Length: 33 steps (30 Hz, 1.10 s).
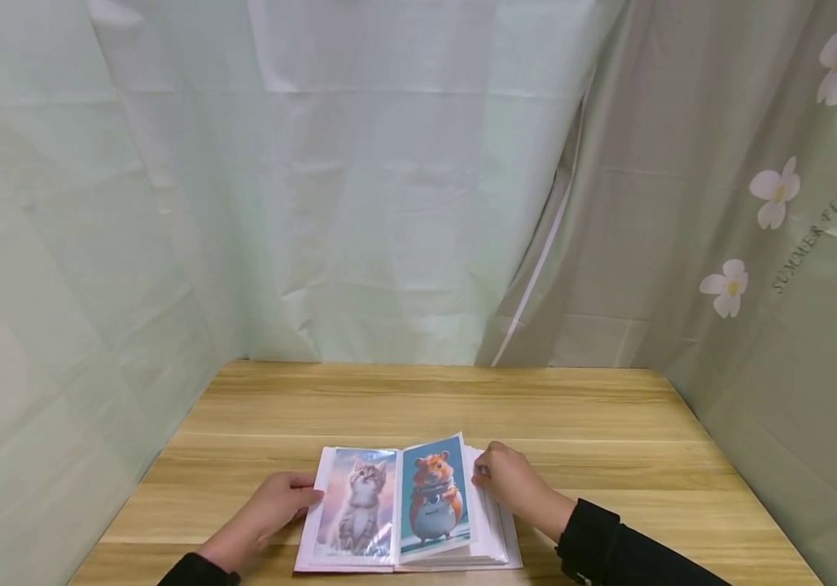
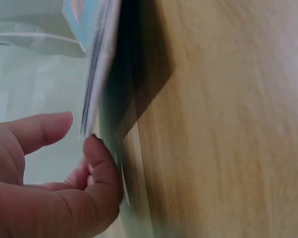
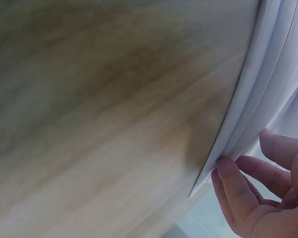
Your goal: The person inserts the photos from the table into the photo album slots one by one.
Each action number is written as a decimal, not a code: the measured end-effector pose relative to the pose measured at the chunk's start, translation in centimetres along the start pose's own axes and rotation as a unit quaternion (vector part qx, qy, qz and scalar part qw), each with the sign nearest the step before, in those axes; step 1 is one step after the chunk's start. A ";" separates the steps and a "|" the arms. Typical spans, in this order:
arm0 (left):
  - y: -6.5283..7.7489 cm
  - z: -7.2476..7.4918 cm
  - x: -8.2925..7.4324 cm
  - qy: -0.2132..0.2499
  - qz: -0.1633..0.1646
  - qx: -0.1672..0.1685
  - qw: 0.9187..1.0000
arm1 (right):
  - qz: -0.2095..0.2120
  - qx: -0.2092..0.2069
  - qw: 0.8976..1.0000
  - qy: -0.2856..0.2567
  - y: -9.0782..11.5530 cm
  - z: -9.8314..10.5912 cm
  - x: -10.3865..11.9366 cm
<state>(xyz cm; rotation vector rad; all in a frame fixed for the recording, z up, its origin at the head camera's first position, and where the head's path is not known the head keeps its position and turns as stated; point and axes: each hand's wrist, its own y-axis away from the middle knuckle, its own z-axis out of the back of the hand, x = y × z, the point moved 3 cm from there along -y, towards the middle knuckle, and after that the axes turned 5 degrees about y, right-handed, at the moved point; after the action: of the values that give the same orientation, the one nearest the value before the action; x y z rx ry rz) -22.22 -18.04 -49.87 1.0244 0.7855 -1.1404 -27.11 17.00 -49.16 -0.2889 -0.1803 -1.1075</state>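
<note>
An open photo album (image 1: 405,561) lies on the wooden table, with a kitten picture (image 1: 363,505) on its left page and a hamster picture (image 1: 435,498) on its right page. The hamster page stands slightly raised above the stack of white sleeves beneath it. At the album's left edge my left hand (image 1: 279,505) holds the cover between thumb and fingers; the left wrist view shows the album's edge (image 2: 97,74) tilted up off the table there. My right hand (image 1: 514,480) pinches at the raised page's right edge, its fingertips against the page edges (image 3: 260,106) in the right wrist view.
The wooden table (image 1: 418,399) reaches back to a pale green curtain (image 1: 389,203). More curtain hangs at both sides, the right one printed with white flowers (image 1: 775,193) and lettering. Dark sleeves (image 1: 609,545) cover both forearms.
</note>
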 end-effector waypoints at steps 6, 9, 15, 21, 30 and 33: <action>0.0 0.2 -0.7 0.034 -0.023 0.000 0.999 | 0.007 0.000 1.000 0.005 -0.1 0.1 -0.1; 0.3 0.1 -1.5 0.047 -0.045 0.005 0.998 | 0.005 0.005 1.000 0.007 -0.1 0.0 -0.1; 1.6 -0.5 -3.8 0.048 -0.092 -0.010 0.995 | 0.008 0.007 1.000 0.012 0.0 0.0 0.0; 2.9 -2.2 -5.9 0.061 -0.139 -0.027 0.988 | 0.007 0.009 1.000 0.017 0.0 -0.1 0.1; 4.0 -5.7 -8.2 0.092 -0.181 0.001 0.979 | 0.014 -0.004 1.000 0.013 0.2 0.0 0.1; 4.1 -7.2 -8.9 0.054 -0.201 0.012 0.978 | 0.016 -0.006 1.000 0.008 0.2 0.1 0.1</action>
<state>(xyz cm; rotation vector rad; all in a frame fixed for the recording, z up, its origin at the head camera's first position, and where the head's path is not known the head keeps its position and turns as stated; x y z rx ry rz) -20.52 -7.91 -43.35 0.9770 1.1032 -1.4486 -26.89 17.07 -49.06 -0.2933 -0.1535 -1.0785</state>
